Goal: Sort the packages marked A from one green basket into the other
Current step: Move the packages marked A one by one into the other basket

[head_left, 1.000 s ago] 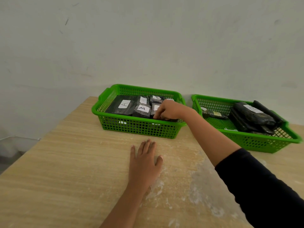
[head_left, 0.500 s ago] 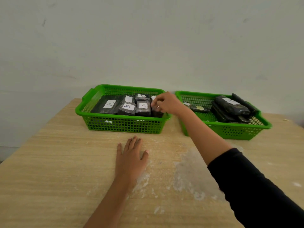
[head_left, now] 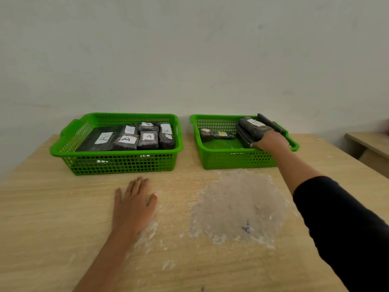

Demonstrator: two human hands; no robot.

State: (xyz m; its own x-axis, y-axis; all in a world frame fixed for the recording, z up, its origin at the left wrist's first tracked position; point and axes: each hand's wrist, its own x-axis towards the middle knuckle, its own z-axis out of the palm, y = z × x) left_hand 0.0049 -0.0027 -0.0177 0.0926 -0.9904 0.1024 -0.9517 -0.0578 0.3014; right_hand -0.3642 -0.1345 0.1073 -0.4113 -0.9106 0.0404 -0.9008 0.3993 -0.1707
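The left green basket (head_left: 113,154) holds several black wrapped packages with white labels marked A (head_left: 148,139). The right green basket (head_left: 227,160) holds a stack of black packages (head_left: 251,126), the top one with a white label I cannot read, and a small dark packet (head_left: 214,134) on its floor. My right hand (head_left: 271,142) reaches into the right basket and closes over the near end of that stack, thumb against its side; the fingers are hidden. My left hand (head_left: 134,205) lies flat on the wooden table in front of the left basket, fingers apart, holding nothing.
A pale wall stands right behind both baskets. A whitish scuffed patch (head_left: 235,205) marks the table top in front of the right basket. A second wooden surface (head_left: 370,148) sits lower at the far right, beyond the table edge.
My right hand left the right end of the left basket and moved across into the right basket, onto the stack. The view shifted right. My left hand stayed flat.
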